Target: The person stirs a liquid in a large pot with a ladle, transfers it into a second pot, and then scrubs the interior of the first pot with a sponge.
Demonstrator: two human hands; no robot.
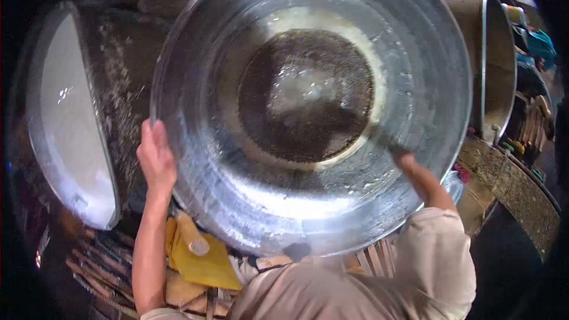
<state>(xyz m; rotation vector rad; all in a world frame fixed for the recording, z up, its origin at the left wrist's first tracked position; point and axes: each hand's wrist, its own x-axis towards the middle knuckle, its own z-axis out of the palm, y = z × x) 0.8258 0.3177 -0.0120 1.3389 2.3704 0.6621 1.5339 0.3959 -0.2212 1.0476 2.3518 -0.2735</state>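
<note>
A wide metal pan [308, 204] fills the middle of the view, with a round patch of dark, bubbly liquid [308, 95] at its bottom. At the pan's left rim, my left hand [157, 157] has its fingers wrapped round the edge. Inside the pan on the right, my right hand [405, 161] is closed on a blurred dark tool [382, 136] that reaches toward the liquid. The tool's far end is lost in the dark area.
On the left stands a large vessel of whitish liquid [71, 112]. Another big metal vessel [498, 65] is at the right, above a curved rough ledge [515, 192]. Yellow cloth [201, 261] and wood pieces [101, 269] lie below the pan.
</note>
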